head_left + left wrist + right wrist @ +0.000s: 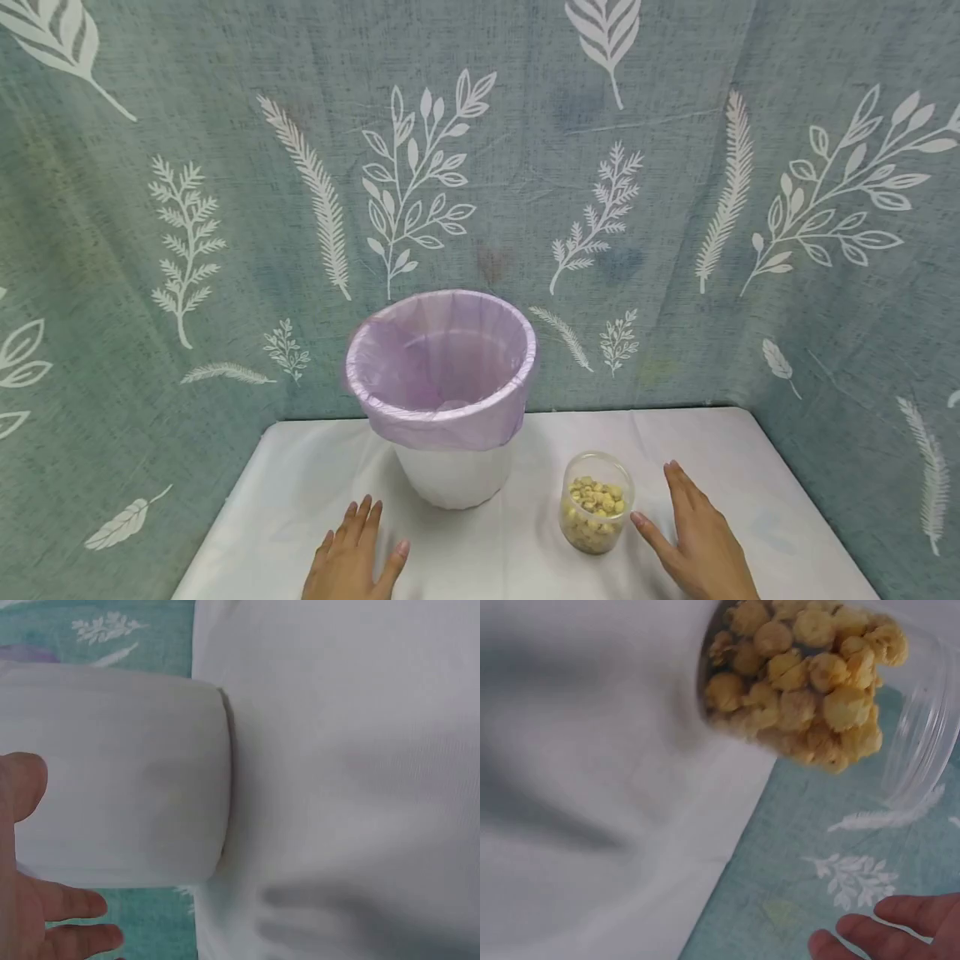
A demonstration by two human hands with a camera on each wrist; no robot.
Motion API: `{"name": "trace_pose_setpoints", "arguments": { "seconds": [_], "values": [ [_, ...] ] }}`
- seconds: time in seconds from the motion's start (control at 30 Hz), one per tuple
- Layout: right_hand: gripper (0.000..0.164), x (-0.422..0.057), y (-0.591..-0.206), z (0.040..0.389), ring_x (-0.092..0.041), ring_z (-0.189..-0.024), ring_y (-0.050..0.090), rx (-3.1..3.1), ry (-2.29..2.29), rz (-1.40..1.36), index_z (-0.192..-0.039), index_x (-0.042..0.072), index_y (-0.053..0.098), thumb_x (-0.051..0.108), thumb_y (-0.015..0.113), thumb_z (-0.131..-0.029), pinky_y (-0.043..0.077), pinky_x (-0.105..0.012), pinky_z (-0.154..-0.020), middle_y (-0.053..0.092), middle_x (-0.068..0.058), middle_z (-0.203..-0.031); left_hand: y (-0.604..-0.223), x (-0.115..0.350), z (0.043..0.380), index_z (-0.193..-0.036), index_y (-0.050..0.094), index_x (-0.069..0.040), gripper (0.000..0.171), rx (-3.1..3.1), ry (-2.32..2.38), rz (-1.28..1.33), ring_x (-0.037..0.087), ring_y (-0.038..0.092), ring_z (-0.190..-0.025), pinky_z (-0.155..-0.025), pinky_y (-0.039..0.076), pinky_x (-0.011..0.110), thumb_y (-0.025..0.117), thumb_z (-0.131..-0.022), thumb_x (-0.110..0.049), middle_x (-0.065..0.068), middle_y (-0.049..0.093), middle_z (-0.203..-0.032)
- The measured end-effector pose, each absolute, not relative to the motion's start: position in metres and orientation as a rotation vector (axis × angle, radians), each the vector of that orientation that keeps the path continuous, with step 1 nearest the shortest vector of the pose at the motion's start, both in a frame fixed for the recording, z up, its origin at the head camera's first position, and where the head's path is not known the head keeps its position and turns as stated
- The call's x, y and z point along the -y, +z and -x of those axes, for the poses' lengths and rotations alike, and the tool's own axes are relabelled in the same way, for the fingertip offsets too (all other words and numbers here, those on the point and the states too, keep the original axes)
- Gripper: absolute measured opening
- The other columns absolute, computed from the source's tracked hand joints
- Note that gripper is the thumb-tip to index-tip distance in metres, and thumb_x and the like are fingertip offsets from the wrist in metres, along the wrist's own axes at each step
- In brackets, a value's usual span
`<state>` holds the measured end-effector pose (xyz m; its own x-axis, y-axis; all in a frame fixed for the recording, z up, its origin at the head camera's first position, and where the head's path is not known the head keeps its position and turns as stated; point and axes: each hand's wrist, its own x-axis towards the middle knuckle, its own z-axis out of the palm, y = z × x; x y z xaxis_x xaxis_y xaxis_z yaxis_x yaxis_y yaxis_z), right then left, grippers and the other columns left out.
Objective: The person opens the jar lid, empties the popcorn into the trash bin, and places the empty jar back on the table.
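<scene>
You seem poised before a grasp, left hand point(351, 557) and right hand point(699, 540) outstretched, empty, the bin point(453, 477) ahead-right of the left, the jar point(591, 532) just left of the right, whose next move calls for curling round it.

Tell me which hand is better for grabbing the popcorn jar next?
Probably the right hand: it is close beside the clear jar, while the left hand is farther away, nearer the lined bin.

Texts, labels, brands, numbers, signs: none can be read on the clear cylindrical plastic jar point(587, 535), the white round lilac-lined bin point(453, 477) or the grey-green leaf-printed cloth point(510, 233).
</scene>
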<state>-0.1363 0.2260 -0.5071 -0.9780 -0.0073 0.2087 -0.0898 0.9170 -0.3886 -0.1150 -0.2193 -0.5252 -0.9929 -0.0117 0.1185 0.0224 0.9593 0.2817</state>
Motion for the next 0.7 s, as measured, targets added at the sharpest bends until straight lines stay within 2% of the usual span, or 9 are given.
{"name": "trace_pose_setpoints", "arguments": {
  "seconds": [0.13, 0.27, 0.47, 0.7],
  "values": [
    [0.111, -0.217, -0.506, 0.138, -0.052, -0.127, 0.045, 2.868, 0.631, -0.075, -0.150, -0.008, 0.029, 0.073, 0.061, -0.082, 0.043, -0.069, -0.092, 0.037, -0.032, -0.149, -0.531, 0.211, 0.114, -0.135, 0.056, 0.005, 0.088, 2.943, -0.421, 0.034, 0.042, 0.048, -0.129, -0.103, 0.036, 0.066, 0.053, -0.089, -0.071, 0.023, 0.053, -0.140],
    [0.117, -0.210, -0.508, 0.142, -0.051, -0.127, 0.045, 2.834, 0.705, -0.110, -0.151, -0.006, 0.027, 0.074, 0.066, -0.077, 0.043, -0.068, -0.092, 0.039, -0.032, -0.148, -0.535, 0.199, 0.114, -0.128, 0.060, 0.005, 0.083, 2.900, -0.436, 0.074, 0.041, 0.055, -0.121, -0.096, 0.044, 0.063, 0.065, -0.084, -0.066, 0.021, 0.059, -0.133],
    [0.118, -0.199, -0.513, 0.155, -0.048, -0.131, 0.044, 2.776, 0.940, -0.158, -0.150, -0.005, 0.028, 0.065, 0.079, -0.070, 0.042, -0.065, -0.099, 0.039, -0.029, -0.148, -0.534, 0.183, 0.114, -0.130, 0.057, 0.007, 0.089, 2.997, -0.542, 0.070, 0.042, 0.053, -0.123, -0.098, 0.044, 0.062, 0.065, -0.082, -0.068, 0.023, 0.057, -0.134],
    [0.114, -0.183, -0.521, 0.171, -0.046, -0.128, 0.048, 2.706, 1.174, -0.205, -0.149, -0.001, 0.033, 0.053, 0.089, -0.065, 0.043, -0.064, -0.099, 0.044, -0.024, -0.147, -0.541, 0.170, 0.111, -0.134, 0.054, 0.003, 0.092, 3.037, -0.669, 0.044, 0.041, 0.054, -0.122, -0.097, 0.044, 0.061, 0.073, -0.076, -0.066, 0.021, 0.055, -0.136]
  ]
}}
